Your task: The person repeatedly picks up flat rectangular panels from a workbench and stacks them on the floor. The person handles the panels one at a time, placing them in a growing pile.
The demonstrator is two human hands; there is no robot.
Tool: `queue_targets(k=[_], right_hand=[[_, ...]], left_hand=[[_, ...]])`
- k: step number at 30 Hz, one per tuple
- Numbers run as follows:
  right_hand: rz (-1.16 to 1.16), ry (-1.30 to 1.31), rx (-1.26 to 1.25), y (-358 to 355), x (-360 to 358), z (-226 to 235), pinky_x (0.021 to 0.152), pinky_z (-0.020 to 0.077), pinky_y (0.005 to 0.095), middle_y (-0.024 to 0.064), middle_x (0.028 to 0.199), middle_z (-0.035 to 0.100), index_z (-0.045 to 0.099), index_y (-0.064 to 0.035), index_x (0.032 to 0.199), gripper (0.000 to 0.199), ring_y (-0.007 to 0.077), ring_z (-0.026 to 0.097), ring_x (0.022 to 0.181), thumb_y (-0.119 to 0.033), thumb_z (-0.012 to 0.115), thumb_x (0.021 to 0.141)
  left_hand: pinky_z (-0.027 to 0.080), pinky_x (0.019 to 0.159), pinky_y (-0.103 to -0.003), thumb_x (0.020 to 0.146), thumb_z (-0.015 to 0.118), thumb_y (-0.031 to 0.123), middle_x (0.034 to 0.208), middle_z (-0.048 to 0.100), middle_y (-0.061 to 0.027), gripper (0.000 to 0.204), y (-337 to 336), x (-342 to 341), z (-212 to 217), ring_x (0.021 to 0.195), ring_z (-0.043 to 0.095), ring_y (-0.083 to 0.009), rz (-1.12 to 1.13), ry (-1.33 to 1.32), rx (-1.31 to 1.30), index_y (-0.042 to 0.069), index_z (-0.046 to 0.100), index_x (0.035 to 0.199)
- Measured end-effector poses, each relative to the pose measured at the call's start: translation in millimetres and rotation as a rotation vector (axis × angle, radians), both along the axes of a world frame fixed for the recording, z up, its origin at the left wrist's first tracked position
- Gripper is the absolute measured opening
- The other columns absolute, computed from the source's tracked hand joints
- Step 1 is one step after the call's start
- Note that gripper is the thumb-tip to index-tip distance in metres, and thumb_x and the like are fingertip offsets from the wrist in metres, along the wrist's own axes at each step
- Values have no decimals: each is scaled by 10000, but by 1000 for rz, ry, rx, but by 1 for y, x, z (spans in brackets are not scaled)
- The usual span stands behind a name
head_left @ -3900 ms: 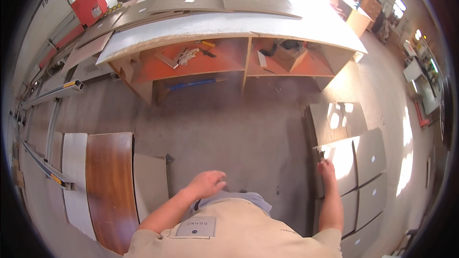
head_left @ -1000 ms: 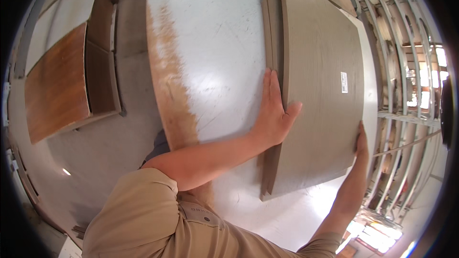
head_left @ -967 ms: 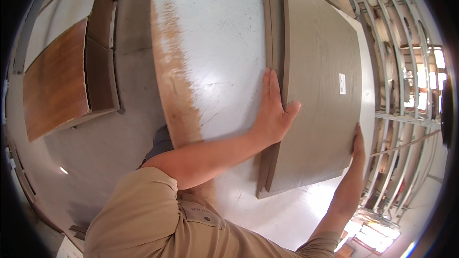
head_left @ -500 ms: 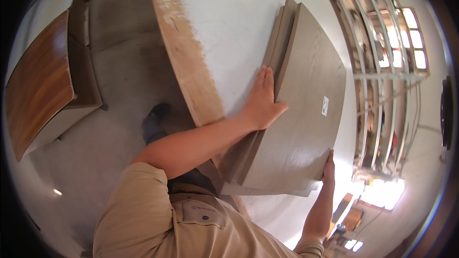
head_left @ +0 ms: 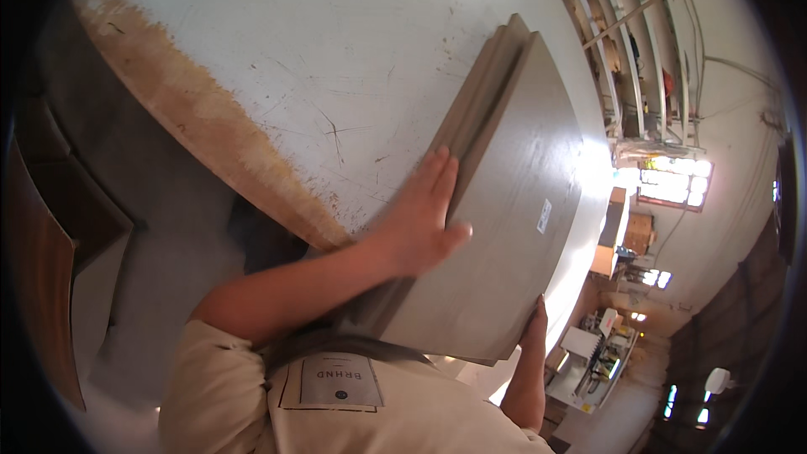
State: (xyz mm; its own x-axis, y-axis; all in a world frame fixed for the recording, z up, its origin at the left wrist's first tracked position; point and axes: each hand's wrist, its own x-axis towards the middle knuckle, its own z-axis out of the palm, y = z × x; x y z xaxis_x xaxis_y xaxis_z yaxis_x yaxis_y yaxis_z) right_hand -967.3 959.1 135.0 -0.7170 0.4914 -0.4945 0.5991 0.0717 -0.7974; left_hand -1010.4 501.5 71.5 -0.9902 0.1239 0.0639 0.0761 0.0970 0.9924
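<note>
Left hand straight-fingered (thumb apart)

— What colour is the top panel?
— Grey-brown, with faint wood grain and a white label.
— And the tabletop?
— White, crossed by dark scratches, with a ragged tan band along its edge.
— The shirt?
— Beige, with a pale grey patch bearing one dark dot.

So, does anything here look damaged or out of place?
Yes. The white tabletop looks worn: along its left edge the white gives way to a ragged brown strip, and dark scratches mark the surface. The stacked panels also look stepped, their left edges not flush, though that may be deliberate.
</note>
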Motion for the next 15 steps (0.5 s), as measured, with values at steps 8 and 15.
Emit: queue_targets(k=[8, 15], right_hand=[[107, 1, -45, 12, 7, 0, 1028, 432, 392, 110, 1356, 527, 431, -32, 1415, 513, 260, 532, 1195, -389, 385, 1049], [253, 70, -33, 25, -52, 0, 1103, 346, 424, 98, 1418, 513, 417, -47, 1439, 573, 282, 473, 1302, -432, 419, 1014]], left_hand=[[111, 1183, -539, 934, 508, 399, 1580, 117, -274, 797, -2, 36, -5, 1482, 84, -425, 12, 113, 72, -79, 193, 1488], [121, 1185, -536, 934, 526, 381, 1558, 180, -286, 776, 1, -10, 9, 1476, 128, -419, 161, 54, -145, -86, 223, 1475]])
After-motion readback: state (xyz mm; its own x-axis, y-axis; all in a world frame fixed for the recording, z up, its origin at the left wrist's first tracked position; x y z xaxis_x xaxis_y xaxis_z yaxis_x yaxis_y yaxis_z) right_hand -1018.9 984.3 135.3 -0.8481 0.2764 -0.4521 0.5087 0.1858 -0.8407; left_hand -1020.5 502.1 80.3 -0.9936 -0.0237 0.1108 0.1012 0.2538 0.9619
